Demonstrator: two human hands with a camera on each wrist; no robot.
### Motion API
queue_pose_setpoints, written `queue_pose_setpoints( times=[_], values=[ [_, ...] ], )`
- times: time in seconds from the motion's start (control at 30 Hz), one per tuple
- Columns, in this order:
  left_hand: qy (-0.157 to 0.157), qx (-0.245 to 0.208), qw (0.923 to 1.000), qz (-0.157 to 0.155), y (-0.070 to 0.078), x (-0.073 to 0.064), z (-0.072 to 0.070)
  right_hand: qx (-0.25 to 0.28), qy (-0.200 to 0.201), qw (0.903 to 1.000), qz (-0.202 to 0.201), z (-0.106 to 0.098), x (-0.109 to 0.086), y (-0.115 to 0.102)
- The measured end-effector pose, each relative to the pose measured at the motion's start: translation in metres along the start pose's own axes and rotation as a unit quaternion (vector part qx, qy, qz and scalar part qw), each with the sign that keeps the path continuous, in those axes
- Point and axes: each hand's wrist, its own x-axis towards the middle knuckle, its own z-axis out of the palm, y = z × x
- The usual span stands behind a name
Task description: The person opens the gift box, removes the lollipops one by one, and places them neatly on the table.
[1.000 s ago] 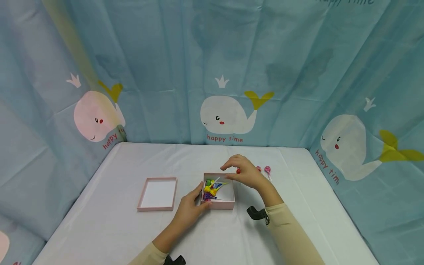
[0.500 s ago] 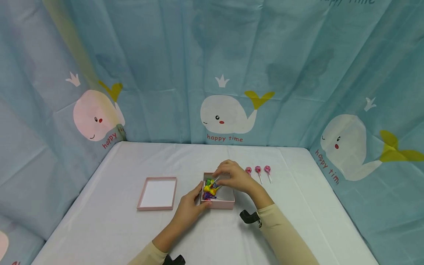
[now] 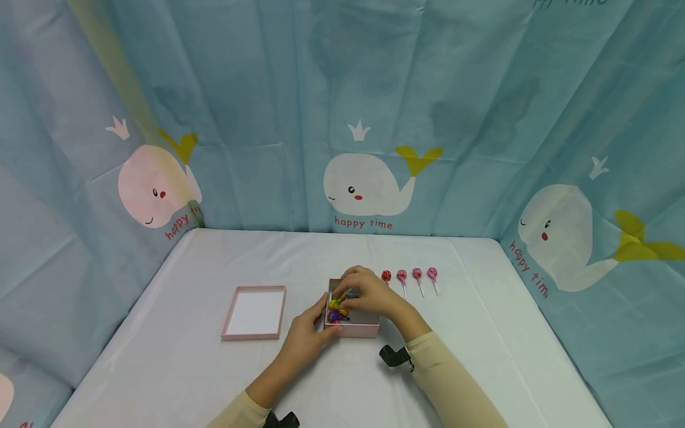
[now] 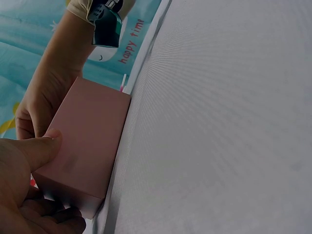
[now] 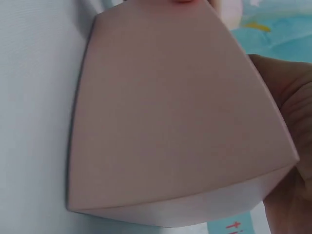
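A pink box (image 3: 360,331) stands on the table, its top uncovered. Inside it lie several wrapped lollipops (image 3: 338,315) in yellow, green and purple, bunched at the left. My left hand (image 3: 306,333) grips the box's left end, thumb on the near wall and fingers round the side; the left wrist view shows the thumb pressed on the pink wall. Over the box, my right hand (image 3: 369,292) reaches down, thumb and forefinger at the yellow and green lollipops. Whether they pinch one I cannot tell. In the right wrist view the box wall hides those fingertips.
A pink lid (image 3: 254,313) with a white inside lies to the left of the box. Behind the box at right, several red and pink lollipops (image 3: 417,273) lie in a row, sticks toward me. A blue whale-print curtain (image 3: 257,119) surrounds the white-covered table (image 3: 176,368).
My right hand has moved left and down from above the box's right side to the lollipops inside, uncovering the row behind it. The left hand and box have stayed put.
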Motion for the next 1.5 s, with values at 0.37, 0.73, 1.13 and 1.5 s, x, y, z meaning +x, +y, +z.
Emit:
queue_pose_setpoints(
  times=[0.37, 0.73, 1.13, 1.5],
  values=[
    [-0.006, -0.009, 0.9999, -0.001, 0.001, 0.0, 0.0, -0.086, 0.006, 0.9962, 0.009, 0.014, -0.003, -0.001],
    [-0.007, -0.011, 0.9999, 0.003, 0.001, 0.0, -0.001, -0.117, -0.029, 0.9921, 0.034, 0.015, -0.003, -0.002],
    [-0.007, -0.012, 0.9999, -0.006, 0.002, 0.0, -0.001, -0.153, -0.056, 0.9866, 0.016, 0.014, -0.002, -0.01],
    [-0.007, -0.015, 0.9999, -0.004, 0.001, 0.0, 0.0, -0.18, -0.074, 0.9808, -0.005, 0.014, -0.002, -0.009]
  ],
)
